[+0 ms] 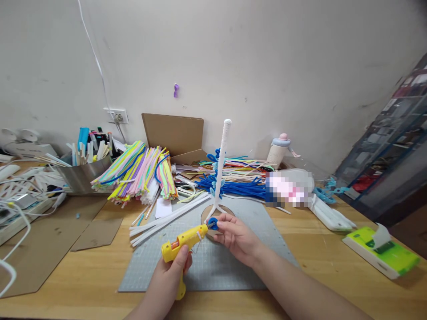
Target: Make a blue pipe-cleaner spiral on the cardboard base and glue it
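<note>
Glue gun (190, 238), yellow, sits in the left hand (173, 270), wrapped around its handle, over the gray cutting mat (143, 272) on the wooden tabletop (320, 275). Its nozzle points at a small round blue piece (212, 224), pinched by the thumb and fingers of the right hand (238, 238); whether the tip touches it, I cannot tell. Just beyond the hands, a white stalk (222, 155) stands nearly upright, with blue pipe cleaners (245, 188) behind it and white strips (170, 219) to its left.

Glue gun (191, 238) smooth plastic; blue coil (212, 223) fuzzy; tabletop (320, 249) smooth wood; container (82, 177) shiny metal.
</note>
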The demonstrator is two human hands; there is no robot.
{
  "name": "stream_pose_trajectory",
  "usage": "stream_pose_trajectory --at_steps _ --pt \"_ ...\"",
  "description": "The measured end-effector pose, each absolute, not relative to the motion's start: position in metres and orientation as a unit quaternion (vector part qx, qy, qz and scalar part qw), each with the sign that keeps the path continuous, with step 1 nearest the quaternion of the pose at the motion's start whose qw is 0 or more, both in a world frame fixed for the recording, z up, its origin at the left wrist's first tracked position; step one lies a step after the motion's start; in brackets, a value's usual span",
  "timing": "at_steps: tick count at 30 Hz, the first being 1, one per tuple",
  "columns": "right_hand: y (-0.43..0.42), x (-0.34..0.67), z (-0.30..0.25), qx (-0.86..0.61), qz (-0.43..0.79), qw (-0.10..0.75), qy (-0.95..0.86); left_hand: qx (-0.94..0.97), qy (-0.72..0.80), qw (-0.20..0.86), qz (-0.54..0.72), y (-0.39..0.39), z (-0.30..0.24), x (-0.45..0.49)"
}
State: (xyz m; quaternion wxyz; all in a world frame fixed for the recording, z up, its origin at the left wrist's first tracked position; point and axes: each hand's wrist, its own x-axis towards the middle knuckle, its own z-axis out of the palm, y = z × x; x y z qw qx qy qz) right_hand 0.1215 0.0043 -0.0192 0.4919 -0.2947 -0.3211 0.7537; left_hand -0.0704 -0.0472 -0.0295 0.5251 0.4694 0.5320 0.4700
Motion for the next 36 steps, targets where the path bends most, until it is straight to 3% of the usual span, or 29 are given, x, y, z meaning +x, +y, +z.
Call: stream_pose_trajectory --at_steps 8,22,36 --pt "0.007 0.125 -0.021 -0.214 0.81 0.46 -0.294 0.444 0.497 0.566 0.486 -0.051 -0.009 -0.063" --pt "0.007 0.126 -0.022 -0.209 0.785 0.462 -0.356 0.411 0.466 0.636 0.458 -0.052 -0.005 -0.069" --pt "0.006 0.125 -0.018 -0.24 0.762 0.479 -0.363 0.448 0.507 0.586 0.447 -0.052 -0.009 -0.075"
